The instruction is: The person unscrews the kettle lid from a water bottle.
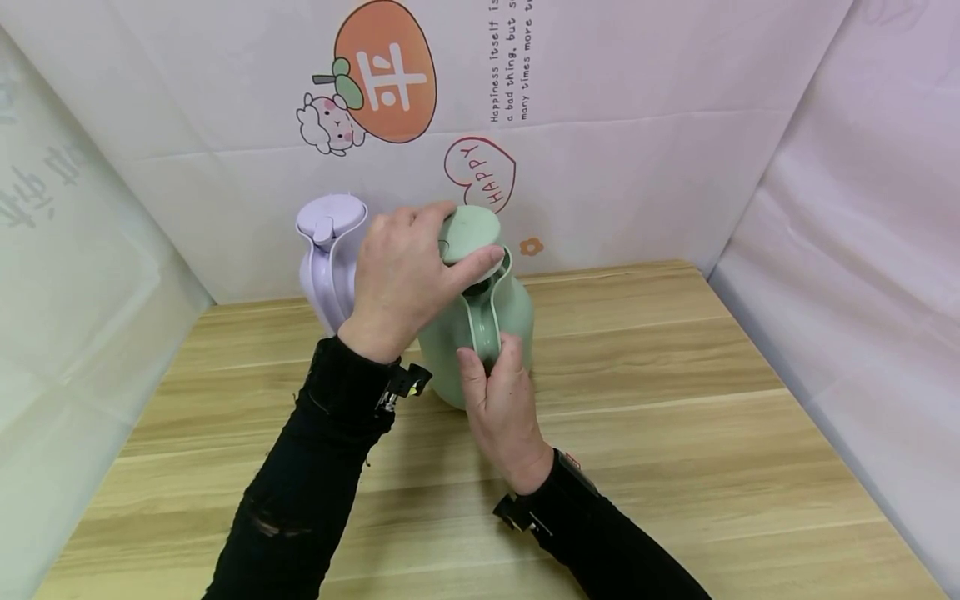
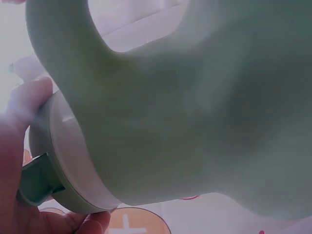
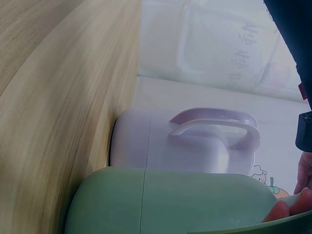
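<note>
Green jug [image 1: 517, 317] stands on a wooden table [image 1: 660, 400], the left hand [image 1: 401, 271] gripping its lid [image 1: 472, 229], the right hand [image 1: 506, 404] holding its handle [image 1: 485, 325]; 1 lilac jug [image 1: 330, 258] stands near it, to the left.

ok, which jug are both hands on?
The green jug, right of the lavender jug in the head view: left hand grips its lid, right hand its handle. Neither holds the lavender one.
</note>
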The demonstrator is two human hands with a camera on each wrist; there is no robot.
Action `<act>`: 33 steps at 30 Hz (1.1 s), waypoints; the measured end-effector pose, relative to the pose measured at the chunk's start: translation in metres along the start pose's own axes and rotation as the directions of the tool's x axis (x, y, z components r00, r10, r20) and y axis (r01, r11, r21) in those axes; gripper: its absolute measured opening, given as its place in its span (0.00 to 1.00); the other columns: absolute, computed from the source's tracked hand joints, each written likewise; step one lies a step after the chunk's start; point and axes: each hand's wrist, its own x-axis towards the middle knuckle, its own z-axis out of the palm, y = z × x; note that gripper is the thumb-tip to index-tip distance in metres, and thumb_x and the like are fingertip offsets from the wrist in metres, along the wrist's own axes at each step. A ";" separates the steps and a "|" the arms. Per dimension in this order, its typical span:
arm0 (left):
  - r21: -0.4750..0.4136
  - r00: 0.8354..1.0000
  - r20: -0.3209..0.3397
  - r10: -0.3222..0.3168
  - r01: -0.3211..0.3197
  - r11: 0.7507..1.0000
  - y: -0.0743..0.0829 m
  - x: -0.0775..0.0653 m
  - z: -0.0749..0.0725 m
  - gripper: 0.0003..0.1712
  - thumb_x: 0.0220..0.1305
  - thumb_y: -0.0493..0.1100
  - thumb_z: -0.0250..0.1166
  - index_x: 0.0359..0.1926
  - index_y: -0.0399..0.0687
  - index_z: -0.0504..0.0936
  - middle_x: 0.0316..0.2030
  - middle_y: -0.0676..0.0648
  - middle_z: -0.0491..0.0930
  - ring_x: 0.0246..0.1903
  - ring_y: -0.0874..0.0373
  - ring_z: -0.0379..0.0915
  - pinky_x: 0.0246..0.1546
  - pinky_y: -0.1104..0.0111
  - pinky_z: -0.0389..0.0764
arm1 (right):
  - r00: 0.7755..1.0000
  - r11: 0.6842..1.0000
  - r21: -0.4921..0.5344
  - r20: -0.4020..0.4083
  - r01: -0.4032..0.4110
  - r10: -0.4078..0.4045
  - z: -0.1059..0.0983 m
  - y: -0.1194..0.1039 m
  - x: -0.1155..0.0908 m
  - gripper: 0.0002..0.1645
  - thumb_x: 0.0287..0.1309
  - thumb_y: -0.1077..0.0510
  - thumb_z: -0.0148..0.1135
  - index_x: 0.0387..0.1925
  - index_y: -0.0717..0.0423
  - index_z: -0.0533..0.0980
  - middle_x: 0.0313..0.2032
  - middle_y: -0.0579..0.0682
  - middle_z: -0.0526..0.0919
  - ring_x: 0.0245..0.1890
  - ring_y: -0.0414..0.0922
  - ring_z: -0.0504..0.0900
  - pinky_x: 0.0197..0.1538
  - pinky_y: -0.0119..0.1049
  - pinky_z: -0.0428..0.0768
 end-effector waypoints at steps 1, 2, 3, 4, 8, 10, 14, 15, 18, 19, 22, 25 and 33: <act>-0.010 1.000 0.002 -0.005 0.005 1.000 0.000 0.000 -0.001 0.47 0.53 0.81 0.51 0.53 0.48 0.82 0.38 0.45 0.83 0.34 0.52 0.71 0.31 0.60 0.67 | 1.000 1.000 0.001 -0.001 0.001 -0.001 0.000 0.000 0.000 0.20 0.72 0.51 0.49 0.55 0.60 0.61 0.28 0.50 0.72 0.29 0.42 0.73 0.28 0.37 0.73; -0.021 1.000 0.004 -0.011 0.011 1.000 0.000 0.000 -0.001 0.48 0.53 0.81 0.51 0.54 0.48 0.81 0.39 0.45 0.84 0.34 0.53 0.71 0.32 0.59 0.67 | 1.000 1.000 0.001 -0.002 0.002 -0.002 0.000 0.000 0.000 0.20 0.72 0.51 0.49 0.56 0.60 0.61 0.28 0.50 0.72 0.29 0.42 0.73 0.29 0.37 0.73; -0.032 1.000 0.007 -0.018 0.018 0.999 -0.001 0.000 -0.002 0.48 0.54 0.82 0.50 0.55 0.48 0.81 0.40 0.45 0.84 0.35 0.53 0.71 0.33 0.59 0.68 | 1.000 1.000 0.000 -0.003 0.002 -0.002 0.000 0.000 0.000 0.21 0.72 0.51 0.49 0.56 0.60 0.61 0.28 0.49 0.72 0.29 0.42 0.73 0.28 0.37 0.73; -0.043 1.000 0.006 -0.022 0.022 0.999 -0.001 0.000 -0.002 0.48 0.54 0.82 0.50 0.55 0.48 0.81 0.41 0.46 0.84 0.35 0.53 0.71 0.34 0.59 0.68 | 1.000 1.000 -0.003 -0.005 0.002 -0.003 0.000 0.000 0.000 0.21 0.72 0.51 0.49 0.56 0.60 0.61 0.27 0.49 0.71 0.28 0.42 0.73 0.28 0.37 0.73; -0.088 0.999 -0.002 -0.042 0.041 0.995 -0.001 -0.001 -0.002 0.48 0.55 0.81 0.49 0.56 0.48 0.80 0.43 0.47 0.84 0.36 0.55 0.72 0.36 0.59 0.69 | 1.000 1.000 -0.005 -0.011 0.006 -0.006 0.000 0.000 0.000 0.21 0.71 0.51 0.49 0.57 0.60 0.61 0.28 0.49 0.72 0.29 0.42 0.74 0.30 0.38 0.74; -0.107 0.999 -0.011 -0.049 0.047 0.993 -0.002 -0.001 -0.002 0.48 0.55 0.81 0.49 0.56 0.48 0.80 0.42 0.48 0.83 0.35 0.56 0.72 0.37 0.60 0.69 | 1.000 1.000 -0.006 -0.011 0.006 -0.006 0.000 0.000 0.000 0.21 0.71 0.51 0.49 0.57 0.60 0.61 0.29 0.50 0.73 0.30 0.42 0.74 0.30 0.38 0.74; -0.150 0.996 -0.021 -0.083 0.079 0.986 -0.003 -0.002 -0.001 0.47 0.56 0.80 0.49 0.57 0.48 0.79 0.44 0.49 0.83 0.37 0.57 0.72 0.38 0.60 0.70 | 1.000 1.000 -0.004 -0.008 0.001 -0.001 0.000 0.000 0.000 0.21 0.71 0.51 0.49 0.56 0.60 0.60 0.30 0.50 0.74 0.31 0.43 0.75 0.30 0.38 0.75; -0.163 0.995 -0.021 -0.096 0.091 0.982 -0.003 -0.003 -0.001 0.47 0.56 0.80 0.49 0.58 0.48 0.79 0.44 0.49 0.83 0.38 0.57 0.73 0.39 0.60 0.70 | 1.000 1.000 -0.004 -0.006 -0.001 0.001 0.000 0.000 0.000 0.21 0.71 0.51 0.49 0.56 0.60 0.60 0.30 0.50 0.74 0.30 0.43 0.75 0.30 0.39 0.75; -0.224 0.990 -0.033 -0.134 0.124 0.967 -0.004 -0.004 -0.001 0.46 0.58 0.79 0.49 0.59 0.49 0.78 0.45 0.49 0.82 0.40 0.58 0.72 0.40 0.60 0.71 | 1.000 1.000 -0.004 -0.003 -0.006 0.006 0.000 -0.001 0.000 0.21 0.71 0.51 0.49 0.56 0.61 0.60 0.29 0.50 0.73 0.30 0.44 0.75 0.30 0.39 0.75; -0.252 0.989 -0.037 -0.145 0.131 0.959 -0.004 -0.005 0.000 0.45 0.59 0.78 0.49 0.59 0.49 0.77 0.46 0.49 0.82 0.41 0.59 0.73 0.41 0.61 0.72 | 1.000 1.000 -0.002 -0.002 -0.006 0.006 0.000 -0.001 0.000 0.21 0.71 0.51 0.49 0.55 0.61 0.60 0.30 0.50 0.74 0.31 0.44 0.75 0.31 0.39 0.76; -0.365 0.983 -0.037 -0.178 0.153 0.918 -0.005 -0.008 0.000 0.42 0.61 0.75 0.50 0.61 0.49 0.75 0.50 0.50 0.81 0.44 0.62 0.74 0.44 0.63 0.74 | 1.000 1.000 0.002 0.003 -0.008 0.008 -0.001 -0.001 0.000 0.20 0.72 0.50 0.48 0.54 0.60 0.60 0.29 0.50 0.73 0.30 0.44 0.75 0.31 0.39 0.75; -0.483 0.976 -0.021 -0.216 0.179 0.857 -0.006 -0.012 0.001 0.41 0.63 0.74 0.49 0.63 0.50 0.72 0.54 0.50 0.80 0.47 0.66 0.74 0.46 0.64 0.76 | 1.000 1.000 0.005 0.008 -0.011 0.011 -0.001 -0.001 0.000 0.20 0.72 0.50 0.48 0.54 0.59 0.60 0.28 0.50 0.72 0.30 0.45 0.74 0.30 0.39 0.74; -0.717 0.962 0.011 -0.274 0.199 0.669 -0.006 -0.023 0.004 0.39 0.66 0.73 0.46 0.63 0.50 0.71 0.52 0.49 0.80 0.46 0.62 0.75 0.48 0.61 0.77 | 1.000 1.000 -0.004 -0.011 -0.001 0.001 0.000 0.001 0.000 0.19 0.72 0.51 0.49 0.54 0.60 0.61 0.30 0.51 0.73 0.31 0.45 0.75 0.32 0.40 0.76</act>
